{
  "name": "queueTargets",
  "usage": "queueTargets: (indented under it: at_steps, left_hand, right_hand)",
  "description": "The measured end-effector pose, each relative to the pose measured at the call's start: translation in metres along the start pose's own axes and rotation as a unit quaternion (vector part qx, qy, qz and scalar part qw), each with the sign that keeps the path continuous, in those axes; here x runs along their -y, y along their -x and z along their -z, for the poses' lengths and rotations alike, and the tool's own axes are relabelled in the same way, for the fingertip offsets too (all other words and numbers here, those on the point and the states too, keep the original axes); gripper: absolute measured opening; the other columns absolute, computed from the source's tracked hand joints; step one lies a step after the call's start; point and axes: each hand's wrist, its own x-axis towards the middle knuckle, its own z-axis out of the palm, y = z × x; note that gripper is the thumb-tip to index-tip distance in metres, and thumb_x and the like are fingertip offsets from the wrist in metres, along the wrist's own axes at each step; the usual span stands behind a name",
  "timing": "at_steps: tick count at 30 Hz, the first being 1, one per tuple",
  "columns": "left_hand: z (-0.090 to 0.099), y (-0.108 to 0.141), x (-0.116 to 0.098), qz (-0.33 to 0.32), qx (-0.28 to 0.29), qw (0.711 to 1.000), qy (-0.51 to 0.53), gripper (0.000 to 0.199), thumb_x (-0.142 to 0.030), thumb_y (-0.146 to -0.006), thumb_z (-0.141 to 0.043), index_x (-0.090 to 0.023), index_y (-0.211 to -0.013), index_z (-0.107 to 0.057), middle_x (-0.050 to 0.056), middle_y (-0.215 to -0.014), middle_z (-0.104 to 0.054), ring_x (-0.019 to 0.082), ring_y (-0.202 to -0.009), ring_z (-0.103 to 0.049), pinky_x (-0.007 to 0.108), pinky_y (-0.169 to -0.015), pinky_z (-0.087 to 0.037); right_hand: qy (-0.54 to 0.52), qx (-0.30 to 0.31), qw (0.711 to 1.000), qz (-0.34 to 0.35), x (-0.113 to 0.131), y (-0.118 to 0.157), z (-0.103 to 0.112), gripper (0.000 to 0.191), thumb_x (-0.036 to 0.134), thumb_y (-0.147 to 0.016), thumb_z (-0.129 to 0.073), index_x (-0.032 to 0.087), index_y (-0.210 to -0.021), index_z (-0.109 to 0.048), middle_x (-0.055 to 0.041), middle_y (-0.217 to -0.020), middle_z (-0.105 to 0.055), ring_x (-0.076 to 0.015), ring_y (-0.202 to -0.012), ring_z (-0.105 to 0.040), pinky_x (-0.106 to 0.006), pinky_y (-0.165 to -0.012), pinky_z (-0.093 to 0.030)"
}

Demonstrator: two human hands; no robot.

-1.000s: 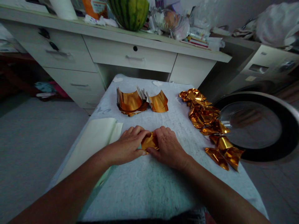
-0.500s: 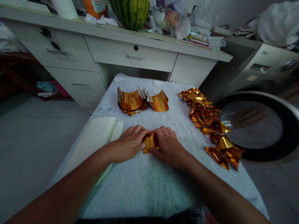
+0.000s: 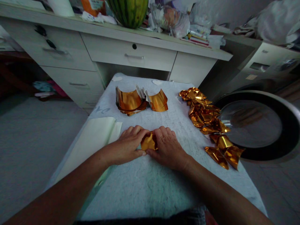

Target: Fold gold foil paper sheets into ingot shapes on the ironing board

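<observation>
A small piece of gold foil paper [image 3: 149, 142] lies on the cloth-covered table between my two hands. Its near edge curls up. My left hand [image 3: 131, 145] grips its left side, thumb in front and fingers behind. From the right, my right hand [image 3: 167, 145] holds the other side with its thumb at the near edge. Beyond them sit two curved stacks of gold foil sheets, a thicker left stack [image 3: 129, 100] and a thinner right stack [image 3: 159, 100]. Folded gold foil pieces [image 3: 203, 115] are heaped along the table's right side.
Folded pale paper [image 3: 93, 137] lies left of my left hand on the table [image 3: 140, 193]. A washing machine's open round door [image 3: 255, 125] stands at the right edge. Behind is a white drawer cabinet [image 3: 133, 56] with a watermelon [image 3: 128, 12] on top.
The foil's near edge has been turned up, and my thumbs have come closer together in front of it. The camera view has shifted slightly.
</observation>
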Motion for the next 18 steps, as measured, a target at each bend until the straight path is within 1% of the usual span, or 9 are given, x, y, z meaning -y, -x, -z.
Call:
queueTargets:
  at_steps: [4,9,13,18]
  left_hand:
    - [-0.001,0.0,0.001,-0.003,-0.007,1.0,-0.003,0.053,-0.034,-0.079,-0.059,-0.025,-0.129,-0.047,0.008,-0.122,-0.05,0.029,-0.113,-0.045,0.045,-0.098,-0.038]
    - [-0.003,-0.001,0.003,0.0,-0.011,1.0,-0.006,0.055,-0.033,-0.076,-0.06,-0.025,-0.129,-0.049,0.007,-0.122,-0.05,0.029,-0.113,-0.045,0.045,-0.098,-0.038]
    - [-0.003,-0.001,0.002,0.006,-0.006,1.0,0.002,0.055,-0.03,-0.075,-0.061,-0.025,-0.129,-0.049,0.007,-0.123,-0.05,0.029,-0.114,-0.044,0.045,-0.098,-0.037]
    - [-0.002,-0.001,0.002,0.005,-0.004,1.0,0.008,0.055,-0.031,-0.076,-0.062,-0.025,-0.129,-0.048,0.007,-0.122,-0.05,0.029,-0.114,-0.044,0.045,-0.099,-0.037]
  right_hand:
    - [-0.015,0.003,1.0,0.004,-0.006,0.0,0.004,0.044,0.048,-0.08,-0.068,0.018,-0.108,-0.053,-0.0109,-0.107,-0.054,-0.0262,-0.095,-0.048,-0.041,-0.082,-0.041]
    - [-0.032,0.007,0.999,-0.014,-0.024,0.001,0.012,0.046,0.044,-0.077,-0.071,0.019,-0.109,-0.05,-0.0097,-0.108,-0.054,-0.0254,-0.096,-0.05,-0.039,-0.082,-0.042]
    - [-0.031,0.019,0.999,-0.03,-0.038,0.0,0.015,0.058,0.042,-0.072,-0.075,0.017,-0.116,-0.047,-0.011,-0.111,-0.054,-0.0272,-0.099,-0.051,-0.042,-0.086,-0.043]
    - [-0.038,0.033,0.997,-0.052,-0.05,-0.002,0.018,0.076,0.04,-0.066,-0.079,0.015,-0.128,-0.042,-0.0138,-0.118,-0.053,-0.0287,-0.106,-0.053,-0.043,-0.09,-0.043]
